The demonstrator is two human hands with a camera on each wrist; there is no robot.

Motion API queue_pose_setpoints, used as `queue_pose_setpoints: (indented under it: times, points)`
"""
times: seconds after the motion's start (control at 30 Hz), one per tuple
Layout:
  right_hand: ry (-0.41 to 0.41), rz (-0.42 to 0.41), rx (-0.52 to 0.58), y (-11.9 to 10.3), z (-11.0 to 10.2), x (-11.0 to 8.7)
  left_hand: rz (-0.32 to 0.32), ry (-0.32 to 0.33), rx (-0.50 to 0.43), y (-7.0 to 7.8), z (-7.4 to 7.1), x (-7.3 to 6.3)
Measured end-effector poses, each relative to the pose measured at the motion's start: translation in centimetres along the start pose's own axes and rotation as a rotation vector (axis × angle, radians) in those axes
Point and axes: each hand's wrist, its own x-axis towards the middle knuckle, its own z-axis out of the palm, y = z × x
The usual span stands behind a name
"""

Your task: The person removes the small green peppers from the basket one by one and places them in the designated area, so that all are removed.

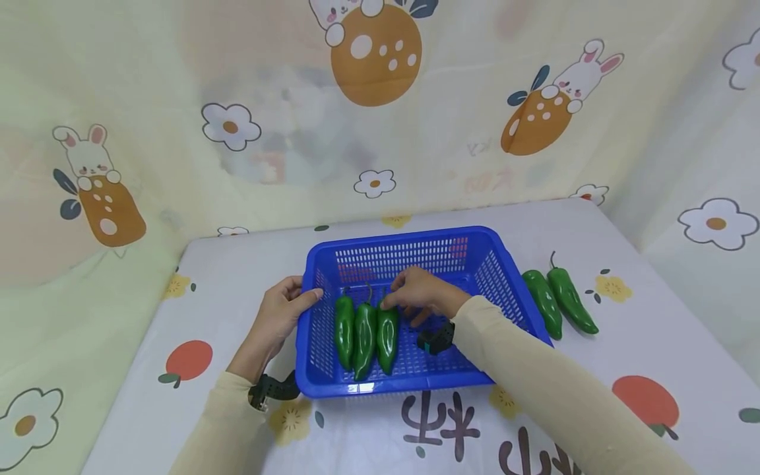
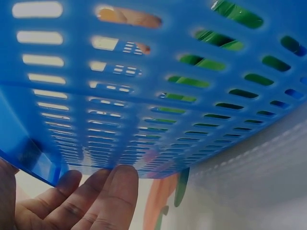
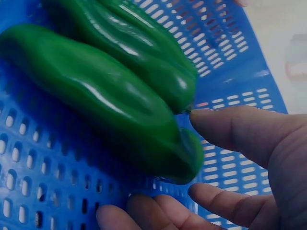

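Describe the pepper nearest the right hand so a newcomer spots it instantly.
Find the blue basket. Inside, toward the left in the head view, three green peppers lie side by side. Take the rightmost pepper, set apart from its neighbours by lying closest to the right hand.

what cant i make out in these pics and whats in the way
Head view: the near right corner of the basket, hidden by the right sleeve.
Head view: the red marks on the wall cloth, too faint to read.
Left wrist view: the full outlines of the peppers, broken up by the basket's slotted wall.
Right wrist view: the ends of the two farther peppers, cut off by the top edge.
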Motion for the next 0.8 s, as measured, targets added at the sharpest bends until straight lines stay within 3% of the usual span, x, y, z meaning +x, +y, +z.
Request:
queue_pose_setpoints:
  times: [0.8]
  points:
    - [-0.077,0.013,-0.044,-0.2,1.3,-0.9,0.017,-0.004,-0.022,-0.1,0.2,-0.1]
